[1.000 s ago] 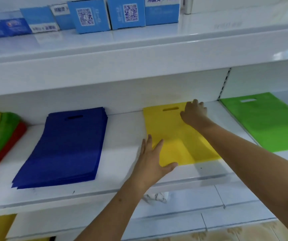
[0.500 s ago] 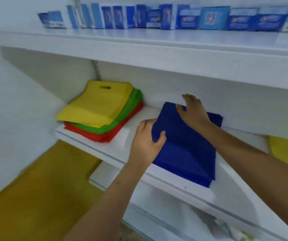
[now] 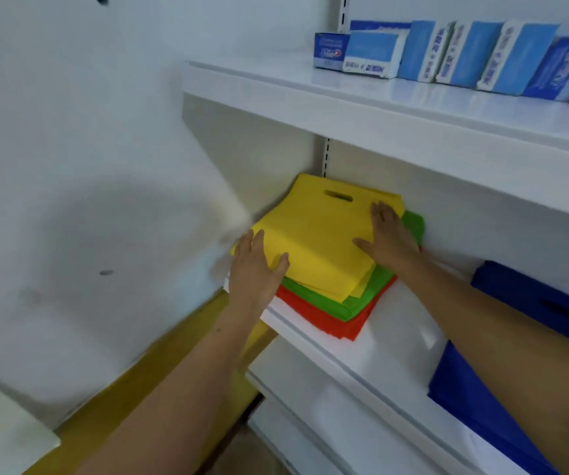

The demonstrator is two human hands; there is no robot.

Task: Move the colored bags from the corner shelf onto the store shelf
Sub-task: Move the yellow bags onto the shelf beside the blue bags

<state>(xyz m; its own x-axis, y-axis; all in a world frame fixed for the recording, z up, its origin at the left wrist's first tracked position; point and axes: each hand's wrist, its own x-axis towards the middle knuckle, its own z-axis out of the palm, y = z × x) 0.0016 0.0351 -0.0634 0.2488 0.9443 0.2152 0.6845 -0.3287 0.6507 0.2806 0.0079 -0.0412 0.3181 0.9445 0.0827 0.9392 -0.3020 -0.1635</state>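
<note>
Our left hand (image 3: 254, 269) lies on the near left corner of the yellow bags (image 3: 314, 234), with the fingers straight along the left edge and the thumb on top of the fabric. It does not grip yet. Our right hand (image 3: 387, 236) lies flat on the far right part of the same bags, palm down and fingers extended, so it presses and holds nothing. We judge that the two hands sit at opposite sides in order to square the thin yellow layer and to take it off the pile together, because such soft bags bend and slide when they are held at one side only.

Under both hands the yellow bags are the top of a pile in the corner shelf (image 3: 310, 323). Directly below them are the green bags (image 3: 355, 299), and the red bags (image 3: 327, 320) are at the bottom, showing toward our wrists. A cut-out handle (image 3: 338, 196) is beyond the fingertips, near the back wall. To the right of our right forearm lie the blue bags (image 3: 533, 296), well apart from the pile. Above the hands, toothpaste boxes (image 3: 465, 53) stand in a row on the upper shelf (image 3: 362, 97).

Half a second ago both hands rested on the blue bags, and the colored pile was to their left, untouched. Now the view has turned to the corner and the hands have moved onto the yellow bags. The pile itself looks the same.
</note>
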